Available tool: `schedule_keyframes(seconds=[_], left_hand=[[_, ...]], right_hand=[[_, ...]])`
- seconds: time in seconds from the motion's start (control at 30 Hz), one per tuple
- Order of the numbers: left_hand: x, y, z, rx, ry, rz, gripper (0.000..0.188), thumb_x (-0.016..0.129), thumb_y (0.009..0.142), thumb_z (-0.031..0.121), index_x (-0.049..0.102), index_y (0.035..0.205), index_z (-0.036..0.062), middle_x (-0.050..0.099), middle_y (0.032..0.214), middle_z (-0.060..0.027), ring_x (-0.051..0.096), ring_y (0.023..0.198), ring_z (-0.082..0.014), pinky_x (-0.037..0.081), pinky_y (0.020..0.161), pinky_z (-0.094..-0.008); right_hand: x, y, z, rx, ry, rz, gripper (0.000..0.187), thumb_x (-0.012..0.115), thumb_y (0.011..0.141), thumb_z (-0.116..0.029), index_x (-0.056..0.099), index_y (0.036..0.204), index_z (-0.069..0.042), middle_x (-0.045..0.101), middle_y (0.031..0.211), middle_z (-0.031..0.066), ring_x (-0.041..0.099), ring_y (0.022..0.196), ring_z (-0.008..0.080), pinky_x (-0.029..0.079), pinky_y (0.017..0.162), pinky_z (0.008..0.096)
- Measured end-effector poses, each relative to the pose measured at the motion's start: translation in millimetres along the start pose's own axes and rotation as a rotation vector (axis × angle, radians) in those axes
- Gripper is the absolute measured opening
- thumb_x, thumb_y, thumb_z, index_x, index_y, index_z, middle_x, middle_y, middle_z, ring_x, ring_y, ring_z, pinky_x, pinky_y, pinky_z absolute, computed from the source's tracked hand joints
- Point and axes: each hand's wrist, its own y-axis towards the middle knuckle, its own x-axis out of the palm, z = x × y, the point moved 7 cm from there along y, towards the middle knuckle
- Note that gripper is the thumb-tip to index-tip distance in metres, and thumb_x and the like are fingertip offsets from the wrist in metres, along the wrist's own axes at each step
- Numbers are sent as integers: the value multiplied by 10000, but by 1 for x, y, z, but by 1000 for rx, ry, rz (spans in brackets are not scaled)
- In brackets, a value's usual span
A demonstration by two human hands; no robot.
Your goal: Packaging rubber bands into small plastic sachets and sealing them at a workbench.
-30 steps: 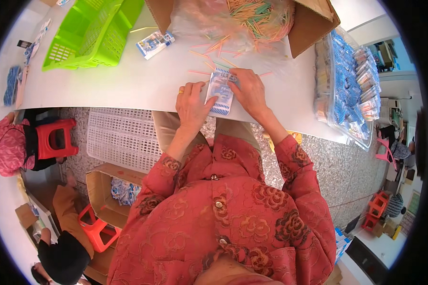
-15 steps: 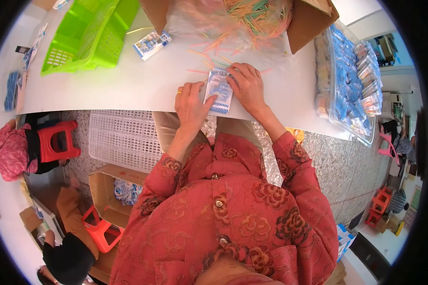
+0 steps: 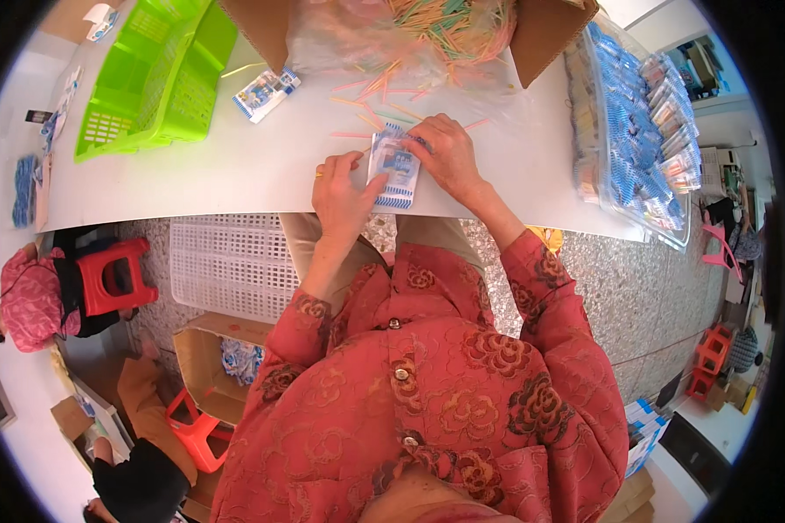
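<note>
A flat blue-and-white plastic packet point(image 3: 396, 179) lies on the white table near its front edge, between my hands. My left hand point(image 3: 340, 196) rests at its left side, thumb against the packet's edge, with the index finger stretched apart toward the upper corner. With bent fingers my right hand point(image 3: 447, 157) grips the packet's upper right corner; its fingertips partly cover that corner. Just beyond lie several loose, thin straw-like sticks point(image 3: 371, 116), pink, yellow and green. A similar packet point(image 3: 266, 92) lies farther left on the table.
A bright green basket point(image 3: 148, 105) stands at the far left. An open cardboard box point(image 3: 549, 39) holds a clear bag of coloured sticks point(image 3: 453, 30). At right, a clear bin point(image 3: 604, 131) is filled with blue-and-white packets. Below the table stand a white crate point(image 3: 227, 261) and another cardboard box point(image 3: 205, 357).
The view has shifted slightly. My left thumb has drawn back from the packet's face to its left edge. My right hand stays at the upper right corner.
</note>
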Motion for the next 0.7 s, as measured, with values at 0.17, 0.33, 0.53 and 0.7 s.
schedule_keyframes(seconds=[0.17,0.33,0.53,0.7], left_hand=[[-7,8,6,32,-188,-9,401,772,658,172,605,1000,44,595,977,-92,563,902,-269,458,772,-362],[-8,24,27,133,-279,-33,395,758,681,159,611,1025,33,603,1019,-110,579,914,-277,467,780,-350],[3,22,27,57,-282,-248,246,708,737,124,650,945,6,645,882,-108,619,813,-260,489,720,-345],[-4,21,34,50,-424,-190,144,672,770,76,659,883,-13,647,803,-109,619,662,-230,489,622,-300]], right_hand=[[0,0,1,2,36,-8,101,696,721,-75,632,779,-23,609,752,87,561,732,278,460,639,366],[-8,-2,-13,-31,111,65,85,673,716,-33,634,792,-27,612,766,88,568,751,276,471,651,367],[-25,-2,-28,-31,192,120,128,670,699,-4,648,819,-44,618,772,79,579,762,262,479,655,355],[-39,1,-39,-14,240,99,175,695,687,47,662,846,-17,641,808,84,594,774,236,479,659,322]])
